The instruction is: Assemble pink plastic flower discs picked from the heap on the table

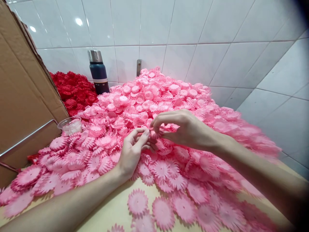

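Observation:
Both of my hands meet over a large heap of pink fringed flower-petal discs (161, 169). My left hand (134, 146) is closed, its thumb and forefinger pinched together on the near side of a small pink petal disc (153, 134). From the right, my right hand (184, 127) bends its fingers and thumb round the same disc. The fingers partly hide this disc, and it blends with the heap behind it. Several loose discs (137, 202) lie flat on the pale yellow tabletop (106, 206) below my hands.
A dark blue bottle (99, 72) with a metal cap stands behind the heap, beside a pile of red petal pieces (73, 91). A clear plastic cup (71, 125) sits at the left, near a cardboard box (26, 74). White tiled walls (183, 22) close off the back and right.

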The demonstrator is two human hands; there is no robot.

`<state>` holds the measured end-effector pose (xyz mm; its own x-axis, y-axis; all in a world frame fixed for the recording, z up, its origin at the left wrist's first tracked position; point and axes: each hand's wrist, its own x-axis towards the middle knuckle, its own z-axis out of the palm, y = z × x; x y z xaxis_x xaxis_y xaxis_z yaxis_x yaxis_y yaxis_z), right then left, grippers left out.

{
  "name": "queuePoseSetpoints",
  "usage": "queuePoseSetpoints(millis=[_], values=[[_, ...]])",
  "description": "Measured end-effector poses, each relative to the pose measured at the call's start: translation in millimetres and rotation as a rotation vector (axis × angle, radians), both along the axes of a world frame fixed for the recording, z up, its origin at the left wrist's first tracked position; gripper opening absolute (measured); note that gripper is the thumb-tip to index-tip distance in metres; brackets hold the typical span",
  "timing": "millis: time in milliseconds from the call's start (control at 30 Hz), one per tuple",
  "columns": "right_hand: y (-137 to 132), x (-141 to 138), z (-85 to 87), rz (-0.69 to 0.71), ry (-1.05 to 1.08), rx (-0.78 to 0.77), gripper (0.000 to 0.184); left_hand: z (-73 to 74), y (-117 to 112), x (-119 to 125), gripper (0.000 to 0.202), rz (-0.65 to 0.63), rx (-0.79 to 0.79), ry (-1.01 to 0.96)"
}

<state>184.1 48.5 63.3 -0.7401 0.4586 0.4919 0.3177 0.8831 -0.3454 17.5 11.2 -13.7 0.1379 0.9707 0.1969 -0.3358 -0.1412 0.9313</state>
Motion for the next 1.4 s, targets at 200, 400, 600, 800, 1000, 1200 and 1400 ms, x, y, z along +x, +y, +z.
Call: queuePoseSetpoints(millis=[200,400,600,800,1000,1200,1400], values=[[3.2,4.8,-0.8,-0.036,-0.073,-0.235,0.028,0.9,0.6,0.6,0.015,0.178,0.126,0.077],[5.9,4.9,-5.5,-0.082,0.043,-0.571,0.038,1.5,0.1,0.9,0.017,0.231,0.154,0.101],[5.6,3.3,-6.1,-0.167,0.019,-0.585,0.038,3.0,-1.3,1.8,0.014,0.214,0.184,0.111],[1.5,0.3,-3.2,-0.224,0.022,-0.579,0.024,2.4,-1.9,1.5,0.013,0.205,0.193,0.095],[1.5,-1.6,-5.9,-0.196,0.082,-0.565,0.024,0.5,-1.4,0.0,0.013,0.167,0.169,0.058],[-0.6,-2.9,-6.2,-0.227,0.154,-0.468,0.031,-0.7,0.8,0.6,0.014,0.124,0.110,0.037],[-1.9,0.7,0.0,-0.064,0.052,-0.497,0.022,0.2,3.1,1.6,0.015,0.172,0.123,0.079]])
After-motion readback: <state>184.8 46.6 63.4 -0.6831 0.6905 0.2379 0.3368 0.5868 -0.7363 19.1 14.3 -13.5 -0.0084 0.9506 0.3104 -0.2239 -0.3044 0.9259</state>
